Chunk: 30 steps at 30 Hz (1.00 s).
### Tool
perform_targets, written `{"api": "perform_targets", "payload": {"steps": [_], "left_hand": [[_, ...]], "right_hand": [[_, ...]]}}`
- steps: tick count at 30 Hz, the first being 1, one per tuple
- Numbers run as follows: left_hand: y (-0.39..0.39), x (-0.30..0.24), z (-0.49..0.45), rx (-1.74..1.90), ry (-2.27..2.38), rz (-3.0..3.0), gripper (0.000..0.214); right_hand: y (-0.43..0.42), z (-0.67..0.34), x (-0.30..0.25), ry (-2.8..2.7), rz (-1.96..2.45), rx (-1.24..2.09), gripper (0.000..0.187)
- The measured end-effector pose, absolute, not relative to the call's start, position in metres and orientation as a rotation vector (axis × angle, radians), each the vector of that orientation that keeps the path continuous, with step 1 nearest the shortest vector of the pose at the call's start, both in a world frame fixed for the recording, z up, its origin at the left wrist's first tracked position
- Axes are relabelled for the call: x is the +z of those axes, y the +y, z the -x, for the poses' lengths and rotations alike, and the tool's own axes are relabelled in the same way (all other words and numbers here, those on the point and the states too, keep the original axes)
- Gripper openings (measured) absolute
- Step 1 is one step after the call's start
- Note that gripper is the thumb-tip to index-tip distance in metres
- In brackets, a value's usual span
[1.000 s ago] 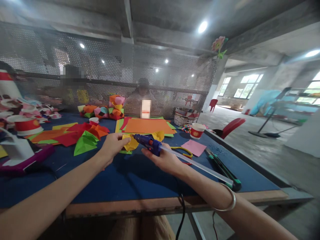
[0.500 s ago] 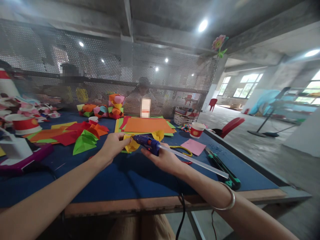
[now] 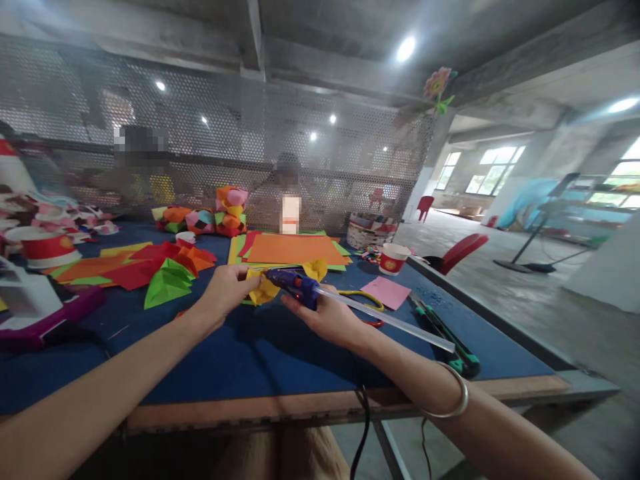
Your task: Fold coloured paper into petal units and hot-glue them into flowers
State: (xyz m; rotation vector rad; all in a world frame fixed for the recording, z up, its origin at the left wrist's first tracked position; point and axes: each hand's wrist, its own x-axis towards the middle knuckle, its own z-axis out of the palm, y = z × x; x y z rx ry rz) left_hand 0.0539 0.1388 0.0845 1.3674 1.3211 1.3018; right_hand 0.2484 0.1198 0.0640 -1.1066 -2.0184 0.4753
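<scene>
Between thumb and fingers, my left hand (image 3: 227, 290) pinches a folded piece of yellow paper (image 3: 263, 292). My right hand (image 3: 333, 317) is wrapped round a blue hot glue gun (image 3: 295, 285), its nozzle at the yellow paper; whether they touch I cannot tell. A long clear glue stick (image 3: 390, 320) sticks out of the gun's back end, slanting down to the right. Another yellow paper flap (image 3: 316, 269) shows just behind the gun. Yellow-handled scissors (image 3: 373, 301) lie partly hidden behind my right hand.
Behind my hands lies a stack of coloured paper (image 3: 295, 251). Folded green paper (image 3: 170, 283) and red sheets are at left, near a purple device (image 3: 65, 317). On the right are a paper cup (image 3: 393, 259), a pink sheet (image 3: 386, 293) and a green-black cutter (image 3: 450, 340). A mesh screen stands behind.
Both hands, the glue gun and the yellow paper keep nearly the same positions. The whole view has shifted very slightly.
</scene>
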Motion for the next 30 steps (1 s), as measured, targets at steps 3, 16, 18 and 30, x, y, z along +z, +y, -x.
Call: {"api": "perform_targets", "payload": {"steps": [3, 16, 18, 30], "left_hand": [[0.1405, 0.0826, -0.0521, 1.314, 1.325, -1.39, 0.014], [0.1412, 0.0817, -0.0493, 1.32, 1.368, -1.465, 0.017], [0.1403, 0.0826, -0.0503, 1.312, 1.354, -1.439, 0.016], [0.139, 0.0842, -0.0511, 1.287, 1.313, -1.391, 0.014]], "right_hand": [[0.1195, -0.2487, 0.065, -2.02, 1.098, 0.486, 0.026], [0.1198, -0.249, 0.0647, -2.01, 1.086, 0.48, 0.024], [0.1192, -0.249, 0.0652, -2.013, 1.088, 0.478, 0.023], [0.1201, -0.2491, 0.0623, -2.017, 1.094, 0.491, 0.026]]}}
